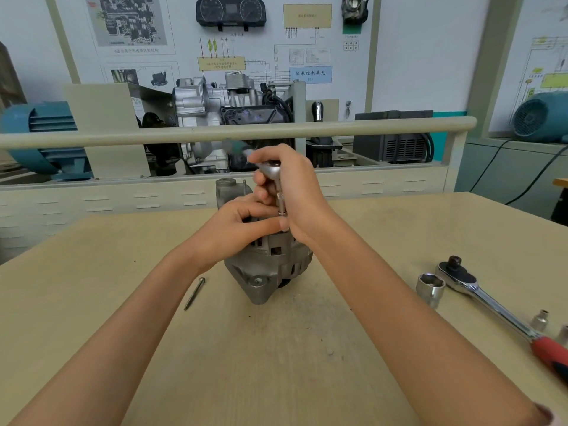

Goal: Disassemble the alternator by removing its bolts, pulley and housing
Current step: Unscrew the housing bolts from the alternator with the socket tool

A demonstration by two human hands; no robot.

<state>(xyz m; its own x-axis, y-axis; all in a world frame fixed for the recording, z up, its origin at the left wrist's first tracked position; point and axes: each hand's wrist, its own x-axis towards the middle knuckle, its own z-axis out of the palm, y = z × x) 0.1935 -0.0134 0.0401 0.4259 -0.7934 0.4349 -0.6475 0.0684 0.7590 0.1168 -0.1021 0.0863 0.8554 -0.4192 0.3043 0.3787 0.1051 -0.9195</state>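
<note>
A grey metal alternator stands on the beige table in the middle of the view. My right hand is closed around the head of a small ratchet wrench, whose extension points down onto the alternator's top. My left hand rests on the upper housing, its fingers pinching the lower end of the extension. One long bolt lies loose on the table left of the alternator. The bolt under the socket is hidden by my fingers.
At the right of the table lie a large ratchet with a red handle, a big socket and two small sockets. A rail and an engine display stand behind the table's far edge.
</note>
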